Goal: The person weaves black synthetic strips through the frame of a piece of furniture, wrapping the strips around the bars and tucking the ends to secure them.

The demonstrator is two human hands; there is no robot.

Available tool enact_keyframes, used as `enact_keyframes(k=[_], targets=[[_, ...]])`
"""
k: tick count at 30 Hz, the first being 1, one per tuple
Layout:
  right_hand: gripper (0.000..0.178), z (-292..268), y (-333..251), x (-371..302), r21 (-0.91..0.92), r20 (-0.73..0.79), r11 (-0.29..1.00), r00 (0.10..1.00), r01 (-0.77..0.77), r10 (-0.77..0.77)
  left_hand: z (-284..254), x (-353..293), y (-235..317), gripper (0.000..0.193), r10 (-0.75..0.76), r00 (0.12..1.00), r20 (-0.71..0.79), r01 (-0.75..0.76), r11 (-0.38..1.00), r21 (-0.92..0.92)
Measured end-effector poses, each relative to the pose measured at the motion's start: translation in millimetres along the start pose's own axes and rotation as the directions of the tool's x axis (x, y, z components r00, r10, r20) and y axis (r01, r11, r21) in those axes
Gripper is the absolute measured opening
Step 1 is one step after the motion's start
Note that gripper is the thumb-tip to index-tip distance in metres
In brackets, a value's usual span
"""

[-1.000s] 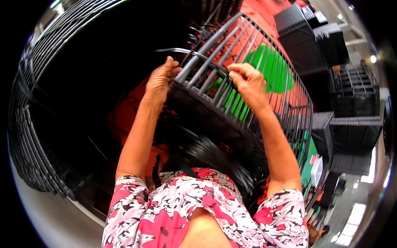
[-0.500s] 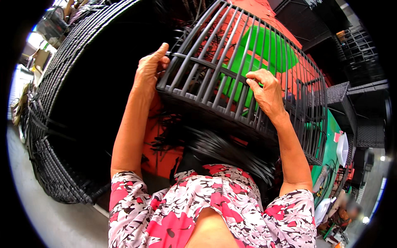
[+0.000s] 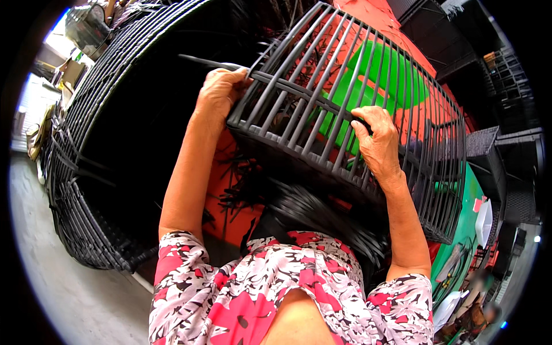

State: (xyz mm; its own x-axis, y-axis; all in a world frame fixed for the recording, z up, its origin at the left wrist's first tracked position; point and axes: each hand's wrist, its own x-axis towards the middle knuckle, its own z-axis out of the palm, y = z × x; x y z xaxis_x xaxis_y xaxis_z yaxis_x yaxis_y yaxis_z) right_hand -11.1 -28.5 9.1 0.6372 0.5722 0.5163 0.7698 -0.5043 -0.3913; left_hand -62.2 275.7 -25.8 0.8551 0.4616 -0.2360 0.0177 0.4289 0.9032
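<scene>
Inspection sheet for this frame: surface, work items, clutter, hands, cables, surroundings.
Surface: orange floor under the work, grey concrete at left.
Work items: dark barred frame, partly woven, held up and tilted.
Clutter: loose black strips bunched below the frame; green stool behind the bars.
Hands: left hand grips the frame's left edge; right hand grips a crossbar.
Cables: nothing seen.
Surroundings: large woven black piece at left, stacked dark furniture at right.

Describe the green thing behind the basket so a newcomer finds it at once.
Start at the dark barred basket frame that both hands grip. Look through its bars, above the right hand, to the green plastic stool on the orange floor. Everything around it is black or orange.
</scene>
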Motion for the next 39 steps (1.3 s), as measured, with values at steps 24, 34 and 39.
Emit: enact_keyframes(k=[24, 34, 39], targets=[[0.057, -14.9, -17.2, -77.2, -0.267, 0.111, 0.963, 0.991, -0.045, 0.077, -10.6, 27.9, -0.6, 0.019, -0.329, 0.94, 0.087, 0.33, 0.944, -0.007], [0.049, -45.3, 2.3, -100.8, -0.399, -0.018, 0.909, 0.992, -0.125, 0.128, -140.0, 156.8, -7.4, 0.011, -0.125, 0.99, -0.06, 0.126, 0.992, 0.007], [0.017, -105.8, 46.1, -122.6, -0.434, -0.21, 0.861, 0.959, -0.266, 0.19, -211.0, 162.6, 18.9, 0.019, -0.104, 0.966, -0.237, 0.109, 0.994, 0.009]])
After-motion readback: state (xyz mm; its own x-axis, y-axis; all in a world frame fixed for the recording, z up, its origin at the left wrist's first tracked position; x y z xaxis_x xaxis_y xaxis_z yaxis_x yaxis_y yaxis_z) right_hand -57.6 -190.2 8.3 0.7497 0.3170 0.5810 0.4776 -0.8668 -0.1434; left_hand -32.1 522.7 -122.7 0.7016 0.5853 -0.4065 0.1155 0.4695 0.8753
